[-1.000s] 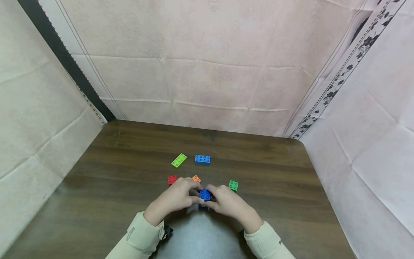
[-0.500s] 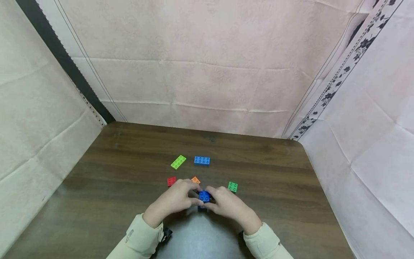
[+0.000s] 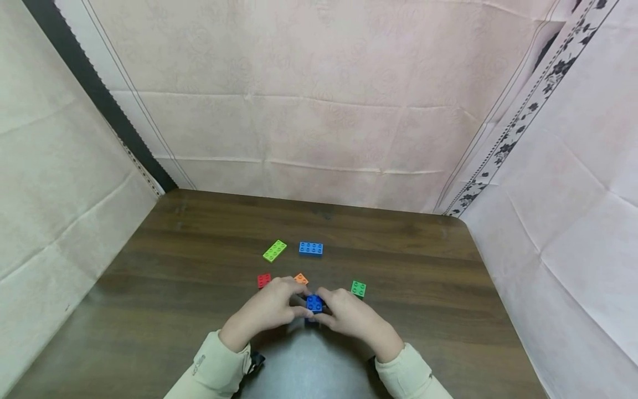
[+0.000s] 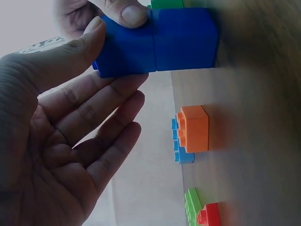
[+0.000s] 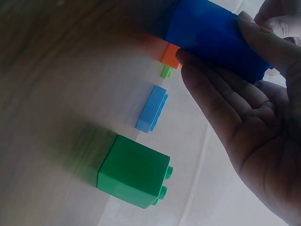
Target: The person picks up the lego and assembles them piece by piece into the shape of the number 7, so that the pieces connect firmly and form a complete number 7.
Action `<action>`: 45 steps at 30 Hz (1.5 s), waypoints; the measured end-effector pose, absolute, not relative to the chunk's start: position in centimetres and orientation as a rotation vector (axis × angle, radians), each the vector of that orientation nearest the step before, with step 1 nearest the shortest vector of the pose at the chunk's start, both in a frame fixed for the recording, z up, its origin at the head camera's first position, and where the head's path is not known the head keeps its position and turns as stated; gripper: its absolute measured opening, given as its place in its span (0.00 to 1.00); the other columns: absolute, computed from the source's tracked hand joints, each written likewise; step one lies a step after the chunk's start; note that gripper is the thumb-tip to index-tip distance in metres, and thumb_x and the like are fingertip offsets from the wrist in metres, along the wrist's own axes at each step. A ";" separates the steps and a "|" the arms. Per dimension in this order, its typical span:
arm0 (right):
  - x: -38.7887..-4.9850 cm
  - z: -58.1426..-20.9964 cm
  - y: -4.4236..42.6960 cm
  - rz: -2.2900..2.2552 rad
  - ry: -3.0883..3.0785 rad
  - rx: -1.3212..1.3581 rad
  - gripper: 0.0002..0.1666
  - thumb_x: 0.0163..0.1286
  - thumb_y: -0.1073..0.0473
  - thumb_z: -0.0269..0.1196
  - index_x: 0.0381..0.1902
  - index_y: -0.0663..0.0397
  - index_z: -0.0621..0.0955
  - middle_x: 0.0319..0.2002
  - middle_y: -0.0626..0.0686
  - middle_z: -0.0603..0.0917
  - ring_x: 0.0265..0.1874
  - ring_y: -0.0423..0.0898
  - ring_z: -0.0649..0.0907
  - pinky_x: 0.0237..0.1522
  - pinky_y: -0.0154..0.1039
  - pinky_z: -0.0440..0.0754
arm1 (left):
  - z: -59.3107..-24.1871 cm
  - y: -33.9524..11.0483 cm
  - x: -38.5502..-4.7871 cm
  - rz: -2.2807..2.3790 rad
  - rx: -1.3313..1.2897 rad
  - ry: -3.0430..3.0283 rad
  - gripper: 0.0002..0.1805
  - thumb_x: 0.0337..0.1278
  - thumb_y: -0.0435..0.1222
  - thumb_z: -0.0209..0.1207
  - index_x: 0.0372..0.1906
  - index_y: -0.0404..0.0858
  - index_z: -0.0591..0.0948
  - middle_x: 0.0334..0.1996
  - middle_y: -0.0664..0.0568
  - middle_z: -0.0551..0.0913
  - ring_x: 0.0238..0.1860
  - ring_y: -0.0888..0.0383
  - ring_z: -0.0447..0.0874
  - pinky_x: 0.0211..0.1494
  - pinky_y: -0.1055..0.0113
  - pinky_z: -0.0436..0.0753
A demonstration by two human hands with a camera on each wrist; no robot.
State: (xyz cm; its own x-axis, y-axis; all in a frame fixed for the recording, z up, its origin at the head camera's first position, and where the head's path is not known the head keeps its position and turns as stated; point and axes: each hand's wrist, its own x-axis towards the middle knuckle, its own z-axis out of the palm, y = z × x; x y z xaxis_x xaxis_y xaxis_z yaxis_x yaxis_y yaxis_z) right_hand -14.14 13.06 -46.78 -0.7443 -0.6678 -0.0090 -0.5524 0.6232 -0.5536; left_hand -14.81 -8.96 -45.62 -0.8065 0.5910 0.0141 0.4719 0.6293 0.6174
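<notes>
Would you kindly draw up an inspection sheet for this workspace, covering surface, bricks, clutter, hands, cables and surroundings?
Surface: brown wood-grain table, glare at the near edge.
Bricks: dark blue stack of two, upright; loose around it, lime brick, light blue brick, red brick, orange brick, green brick.
Clutter: nothing seen besides loose bricks.
Hands: left hand and right hand grip the stack from opposite sides.
Cables: nothing seen.
Surroundings: creased pale cloth behind and at both sides; floral border on the right.
</notes>
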 end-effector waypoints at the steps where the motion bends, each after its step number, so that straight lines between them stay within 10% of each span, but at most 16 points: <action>1: -14.1 -46.8 13.1 -0.788 2.631 -1.003 0.10 0.72 0.55 0.66 0.44 0.53 0.78 0.28 0.40 0.77 0.21 0.32 0.73 0.24 0.27 0.73 | -45.6 -9.0 -14.8 0.921 0.882 2.663 0.13 0.57 0.46 0.71 0.44 0.46 0.87 0.40 0.61 0.85 0.39 0.57 0.79 0.42 0.64 0.79; 18: -14.2 -46.8 13.4 -0.774 2.623 -1.056 0.13 0.73 0.53 0.65 0.48 0.52 0.77 0.31 0.40 0.78 0.25 0.32 0.74 0.26 0.27 0.74 | -45.5 -9.0 -14.8 0.880 0.924 2.684 0.13 0.59 0.47 0.70 0.45 0.46 0.88 0.40 0.63 0.84 0.42 0.58 0.80 0.43 0.64 0.79; 45: -15.9 -46.1 17.4 -0.639 2.824 -0.896 0.36 0.69 0.44 0.67 0.68 0.54 0.73 0.66 0.54 0.76 0.66 0.51 0.74 0.65 0.52 0.73 | -45.6 -9.0 -14.7 0.848 0.902 2.705 0.17 0.59 0.50 0.69 0.47 0.45 0.87 0.43 0.60 0.85 0.44 0.61 0.80 0.48 0.61 0.82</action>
